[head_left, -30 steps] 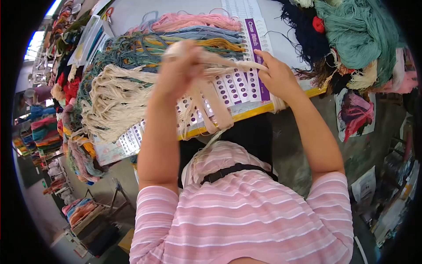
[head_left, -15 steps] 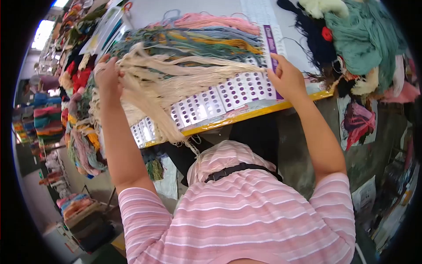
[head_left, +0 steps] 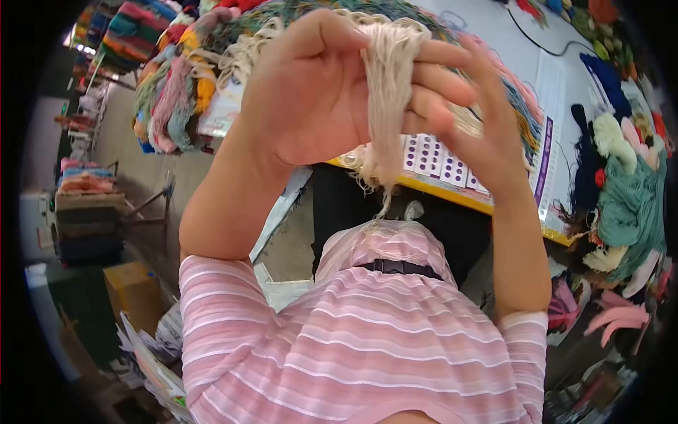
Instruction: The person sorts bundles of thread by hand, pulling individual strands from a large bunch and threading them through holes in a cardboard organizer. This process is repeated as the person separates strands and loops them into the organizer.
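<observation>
A bundle of cream yarn [head_left: 387, 92] is draped over the fingers of my left hand [head_left: 318, 92], raised close to the camera with the palm showing. Its loose ends hang toward my lap. My right hand [head_left: 484, 116] is beside the bundle, fingers apart and slightly smeared, with nothing visible in its grasp. Behind both hands, white cards with purple dots [head_left: 438, 159] lie along the table's yellow edge [head_left: 452, 198]. Blue, pink and mustard yarn [head_left: 526, 120] reaches a purple printed strip [head_left: 544, 162]; my hands cover part of these strands.
Teal yarn [head_left: 628, 212], a dark navy bundle [head_left: 585, 162] and cream yarn lie at the right end of the table. Mixed skeins [head_left: 176, 99] hang at the left. A cardboard box [head_left: 134, 293] stands on the floor at lower left.
My left hand has risen toward the camera and right with the cream yarn. The right hand has left the purple strip and come beside it. The view has turned.
</observation>
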Demonstrator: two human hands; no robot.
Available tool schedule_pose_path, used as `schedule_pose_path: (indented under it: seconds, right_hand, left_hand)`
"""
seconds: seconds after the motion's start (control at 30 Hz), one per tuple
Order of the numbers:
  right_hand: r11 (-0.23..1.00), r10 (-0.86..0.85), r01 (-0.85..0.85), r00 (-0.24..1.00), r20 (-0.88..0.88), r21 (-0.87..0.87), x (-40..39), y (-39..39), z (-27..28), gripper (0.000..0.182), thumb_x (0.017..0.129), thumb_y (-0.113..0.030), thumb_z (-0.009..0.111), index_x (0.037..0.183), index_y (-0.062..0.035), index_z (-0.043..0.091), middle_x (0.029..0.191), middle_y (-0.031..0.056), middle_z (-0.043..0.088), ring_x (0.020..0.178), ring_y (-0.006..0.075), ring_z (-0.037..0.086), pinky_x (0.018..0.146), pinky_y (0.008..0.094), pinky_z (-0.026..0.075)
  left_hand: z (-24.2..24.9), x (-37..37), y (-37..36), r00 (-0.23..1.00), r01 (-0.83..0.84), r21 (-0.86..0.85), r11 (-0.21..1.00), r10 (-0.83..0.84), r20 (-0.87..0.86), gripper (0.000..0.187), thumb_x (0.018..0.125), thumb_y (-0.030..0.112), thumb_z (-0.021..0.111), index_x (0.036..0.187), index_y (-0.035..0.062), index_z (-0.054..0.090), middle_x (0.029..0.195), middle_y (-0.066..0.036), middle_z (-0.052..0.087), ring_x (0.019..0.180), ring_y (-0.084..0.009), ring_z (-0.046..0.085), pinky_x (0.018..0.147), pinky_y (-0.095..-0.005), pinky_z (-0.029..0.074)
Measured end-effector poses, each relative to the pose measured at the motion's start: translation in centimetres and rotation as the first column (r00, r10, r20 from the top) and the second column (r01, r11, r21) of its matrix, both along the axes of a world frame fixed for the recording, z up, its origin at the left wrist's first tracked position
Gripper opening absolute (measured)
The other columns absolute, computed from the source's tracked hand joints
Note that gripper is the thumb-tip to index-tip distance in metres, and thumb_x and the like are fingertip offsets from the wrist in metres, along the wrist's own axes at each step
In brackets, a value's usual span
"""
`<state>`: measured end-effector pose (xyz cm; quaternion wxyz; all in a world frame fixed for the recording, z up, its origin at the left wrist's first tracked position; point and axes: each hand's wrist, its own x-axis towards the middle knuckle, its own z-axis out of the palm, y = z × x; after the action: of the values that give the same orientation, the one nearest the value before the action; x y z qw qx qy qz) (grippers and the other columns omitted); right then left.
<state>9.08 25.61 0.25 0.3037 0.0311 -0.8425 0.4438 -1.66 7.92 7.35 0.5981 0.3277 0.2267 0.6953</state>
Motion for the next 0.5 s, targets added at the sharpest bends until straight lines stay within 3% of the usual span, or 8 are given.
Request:
schedule_pose_path:
  seconds: [0.03,0.17,0.2,0.27,0.33,0.4,0.47,0.5]
  right_hand:
    - [0.991,0.125,-0.125,0.992,-0.003,-0.038,-1.5,-2.2,1.6,0.049,0.077,-0.013,0.066,0.123,-0.0059,0.048,0.1,0.0026,0.057,0.089,0.0112,0.054,0.073,0.028,0.044]
    - [0.72,0.622,-0.489,0.769,0.145,-0.492,-6.0,-9.6,4.3,0.031,0.081,-0.019,0.065,0.107,-0.0029,0.06,0.08,-0.0022,0.058,0.071,0.0056,0.051,0.062,0.0233,0.042]
    - [0.751,0.574,-0.433,0.802,0.168,-0.499,-6.4,-11.0,4.9,0.02,0.083,-0.02,0.064,0.093,-0.0028,0.065,0.064,-0.0051,0.053,0.058,0.0035,0.045,0.052,0.0222,0.036]
    - [0.796,0.568,-0.486,0.806,0.168,-0.361,-7.5,-12.6,6.5,0.019,0.084,-0.02,0.062,0.092,-0.0031,0.066,0.062,-0.0062,0.05,0.056,0.0028,0.042,0.049,0.0224,0.033]
    - [0.828,0.555,-0.514,0.811,0.187,-0.226,-8.9,-14.1,8.5,0.019,0.084,-0.021,0.063,0.093,-0.0039,0.066,0.061,-0.007,0.048,0.055,0.0012,0.039,0.048,0.023,0.031]
    - [0.792,0.611,-0.592,0.774,0.168,-0.153,-10.2,-16.2,9.9,0.024,0.085,-0.024,0.064,0.098,-0.0048,0.065,0.064,-0.0071,0.05,0.055,0.0009,0.038,0.049,0.0204,0.029]
    - [0.779,0.624,-0.617,0.745,0.237,-0.113,-10.7,-18.5,12.0,0.022,0.086,-0.022,0.063,0.098,-0.0036,0.064,0.067,-0.0057,0.052,0.056,0.0019,0.04,0.051,0.0197,0.031]
    - [0.771,0.627,-0.63,0.725,0.284,-0.094,-10.9,-19.9,13.4,0.017,0.087,-0.018,0.061,0.092,-0.002,0.063,0.065,-0.0031,0.052,0.056,0.0034,0.041,0.051,0.0207,0.033]
  left_hand:
    - [0.8,0.0,-0.8,0.996,0.072,0.104,0.992,-0.067,-0.051,0.064,0.088,0.026,0.034,0.134,-0.0168,0.021,0.126,-0.026,0.045,0.106,-0.0267,0.054,0.094,-0.0361,0.042]
    - [4.0,-1.0,-6.8,0.856,-0.368,0.427,0.826,0.48,-0.19,0.07,0.073,0.008,0.041,0.136,-0.0147,0.019,0.143,-0.025,0.024,0.132,-0.0371,0.021,0.11,-0.043,0.015]
    - [5.2,-0.9,-8.9,0.692,-0.519,0.46,0.721,0.67,-0.269,0.071,0.07,0.001,0.04,0.136,-0.015,0.018,0.145,-0.025,0.022,0.136,-0.0386,0.018,0.112,-0.0442,0.014]
    - [5.8,-0.4,-12.5,0.038,-0.692,0.566,0.447,0.806,-0.59,0.059,0.074,-0.004,0.038,0.132,-0.0126,0.029,0.137,-0.024,0.035,0.129,-0.0339,0.033,0.107,-0.0393,0.026]
    - [6.8,0.2,-16.5,-0.543,-0.669,0.671,0.321,0.406,-0.735,0.05,0.079,-0.004,0.039,0.128,-0.0096,0.039,0.129,-0.023,0.046,0.122,-0.0304,0.043,0.103,-0.0354,0.034]
    - [8.4,0.8,-19.4,-0.597,-0.772,0.515,0.372,-0.149,-0.788,0.044,0.082,0.002,0.043,0.125,-0.0063,0.045,0.125,-0.022,0.05,0.118,-0.0296,0.047,0.101,-0.0343,0.035]
    - [10.4,1.0,-20.8,-0.209,-0.971,0.115,0.211,-0.503,-0.839,0.04,0.085,0.009,0.049,0.123,-0.0033,0.049,0.123,-0.022,0.052,0.116,-0.0302,0.049,0.101,-0.0352,0.035]
    - [8.7,0.1,-23.1,-0.043,-0.972,-0.048,0.231,-0.374,-0.926,0.046,0.085,0.007,0.045,0.127,-0.0106,0.036,0.127,-0.027,0.047,0.098,-0.0284,0.058,0.088,-0.033,0.044]
